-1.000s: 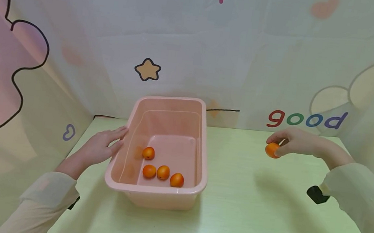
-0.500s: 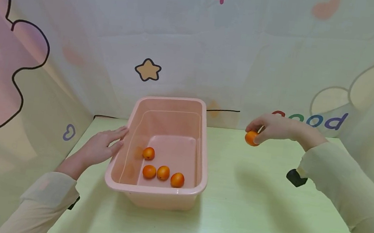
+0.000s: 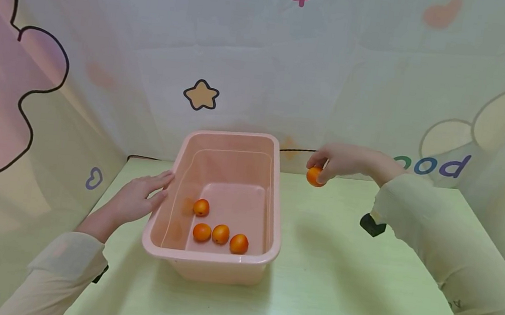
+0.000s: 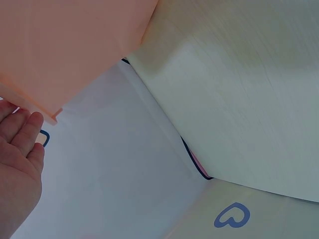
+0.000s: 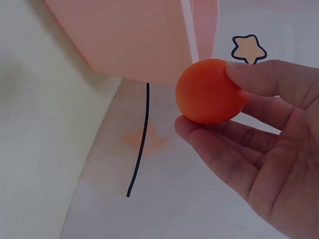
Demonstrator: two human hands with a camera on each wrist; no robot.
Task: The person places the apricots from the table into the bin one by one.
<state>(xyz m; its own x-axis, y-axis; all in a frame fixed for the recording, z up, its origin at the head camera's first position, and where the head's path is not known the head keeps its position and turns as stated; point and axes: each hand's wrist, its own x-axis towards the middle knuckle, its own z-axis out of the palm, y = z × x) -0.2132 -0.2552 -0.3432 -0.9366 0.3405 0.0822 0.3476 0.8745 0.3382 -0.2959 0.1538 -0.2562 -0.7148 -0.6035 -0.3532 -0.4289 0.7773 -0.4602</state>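
Note:
My right hand (image 3: pixel 345 160) pinches a small orange fruit (image 3: pixel 314 176) between thumb and fingers, above the table to the right of a pink plastic bin (image 3: pixel 279 223). Close up in the right wrist view, the orange fruit (image 5: pixel 207 94) looks smooth and round. My left hand (image 3: pixel 137 199) rests against the bin's left rim with its fingers fairly straight; the left wrist view shows those fingers (image 4: pixel 20 127) by the rim. Inside the bin lie several similar fruits, among them one orange fruit (image 3: pixel 201 207) toward the left and another orange fruit (image 3: pixel 239 244) near the front right.
The bin stands on a pale green table (image 3: pixel 311 299), close to the back edge. A printed cloth backdrop (image 3: pixel 252 74) rises behind the table and along both sides. A dark block (image 3: pixel 372 225) shows under the right sleeve.
My right hand has carried the orange fruit leftward and somewhat up in the head view, closer to the bin. The left hand and the fruits in the bin have stayed in place.

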